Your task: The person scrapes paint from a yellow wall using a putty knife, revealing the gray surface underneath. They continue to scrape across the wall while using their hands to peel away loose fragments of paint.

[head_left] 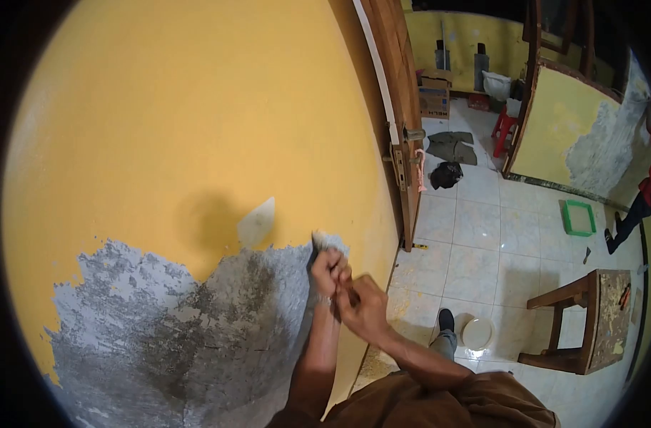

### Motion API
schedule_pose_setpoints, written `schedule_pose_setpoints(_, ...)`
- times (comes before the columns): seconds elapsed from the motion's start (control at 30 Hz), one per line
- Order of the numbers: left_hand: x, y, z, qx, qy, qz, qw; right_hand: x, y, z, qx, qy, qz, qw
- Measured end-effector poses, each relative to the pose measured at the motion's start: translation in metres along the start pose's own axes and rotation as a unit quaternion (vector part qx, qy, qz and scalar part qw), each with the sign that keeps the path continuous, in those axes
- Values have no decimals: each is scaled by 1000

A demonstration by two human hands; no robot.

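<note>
My left hand (327, 272) is closed in a fist close to the wall, around what looks like a scraper (317, 241); its thin dark edge shows above the fingers and its handle is hidden. My right hand (366, 308) is curled right beside the left one, fingers bent in; what they grip is hidden. Both are at the border between the yellow paint (197, 107) and the bare grey patch (197, 342) of the wall. A pale, pointed spot (257, 222) shows in the paint left of the hands.
A wooden door (393, 71) stands right of the wall. On the tiled floor (475, 271) are a white round lid or bucket (477, 334), a wooden stool (589, 321), a green tray (578, 217) and a dark bundle (446, 175). Another person's leg (631, 220) is at far right.
</note>
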State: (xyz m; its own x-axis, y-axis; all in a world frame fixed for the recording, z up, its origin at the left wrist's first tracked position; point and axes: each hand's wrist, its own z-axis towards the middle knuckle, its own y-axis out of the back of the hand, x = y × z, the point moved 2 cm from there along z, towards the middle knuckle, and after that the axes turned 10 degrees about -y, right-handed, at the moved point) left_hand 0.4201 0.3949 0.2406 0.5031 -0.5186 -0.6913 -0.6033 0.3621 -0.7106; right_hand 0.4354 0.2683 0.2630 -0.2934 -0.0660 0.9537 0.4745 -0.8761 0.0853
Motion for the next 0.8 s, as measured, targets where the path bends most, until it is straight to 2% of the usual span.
schedule_pose_setpoints(0.03, -1, -8, 10, 33, 11, 14, 999, -3, -3, 9, -28, 25, -12, 999)
schedule_pose_setpoints(0.07, 9, -13, 17, -15, -1, -25, 1000, -6, -1, 14, -50, 16, 17, 998)
schedule_pose_setpoints(0.1, 14, -13, 13, -11, 0, -27, 1000, -7, 7, 13, -53, 19, 15, 998)
schedule_pose_setpoints(0.17, 19, 0, -11, -34, -44, -89, 994, -6, 22, -3, 26, -6, -14, 1000)
schedule_pose_setpoints(0.2, 14, 6, -18, -25, -44, -72, 996, 1, 21, -9, 40, -26, 13, 999)
schedule_pose_setpoints(0.3, 18, 10, 8, 1, -24, -59, 998, -8, 9, 9, 12, 5, -20, 1000)
schedule_pose_setpoints(0.33, 17, -11, 15, 1, -31, -37, 999, -12, 8, 19, -8, -18, -28, 999)
schedule_pose_setpoints(0.43, 34, -3, 17, -19, -66, -76, 995, -14, 20, 20, 4, -25, -50, 998)
schedule_pose_setpoints(0.53, 33, 27, -7, -33, -28, -117, 992, -21, 15, -2, 25, -9, -34, 999)
schedule_pose_setpoints(0.57, 35, 25, -4, -36, -27, -117, 992, -22, 12, -6, 23, 6, -35, 999)
schedule_pose_setpoints(0.7, 41, 16, 1, -38, -45, -102, 993, -22, 19, 3, 22, -41, -39, 998)
schedule_pose_setpoints(0.8, 31, 21, -9, -42, -24, -98, 994, -19, 16, -1, 20, -11, -33, 999)
